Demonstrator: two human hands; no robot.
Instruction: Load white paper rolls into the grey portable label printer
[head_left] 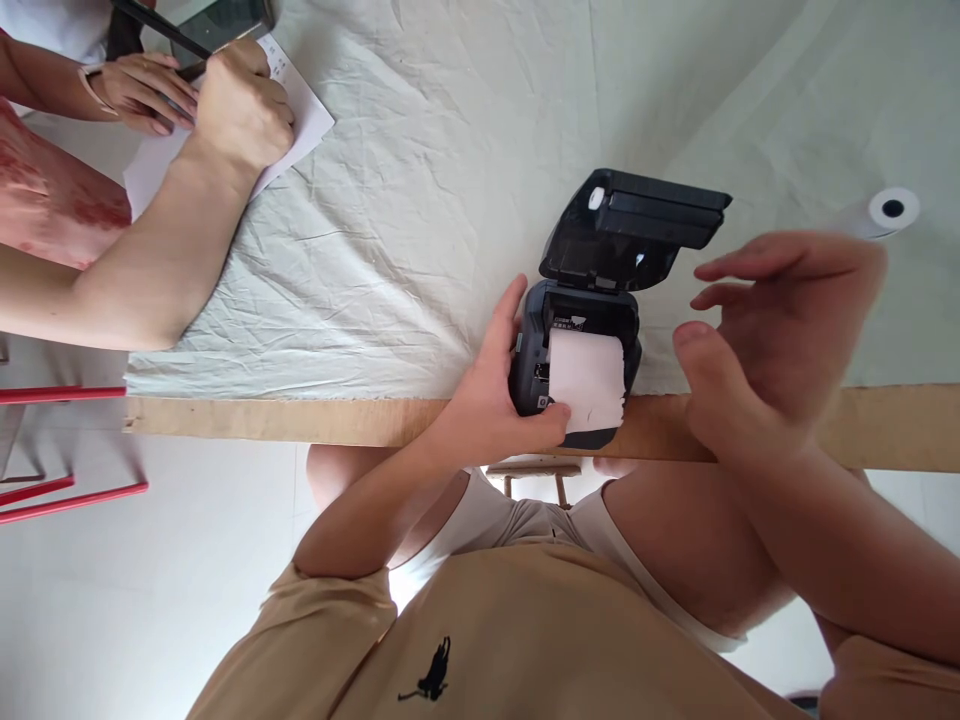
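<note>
A small black printer [527, 390] sits at the table's front edge with its lid [630, 230] raised. White paper [587, 380] lies inside it and reaches over its front. My left hand [499, 400] grips the printer's left side, its thumb at the paper's lower left corner. To the right of the printer my right hand [780, 340] is raised, fingers apart and curved, with nothing in it. Behind that hand a white paper roll [894, 208] with a dark core lies on the cloth.
At the upper left another person's hand [244, 105] holds a black pen over a white sheet [304, 125]; a second hand [146, 92] rests beside it. A dark device [225, 22] lies behind. A wooden edge [285, 420] borders the cloth-covered table [420, 200].
</note>
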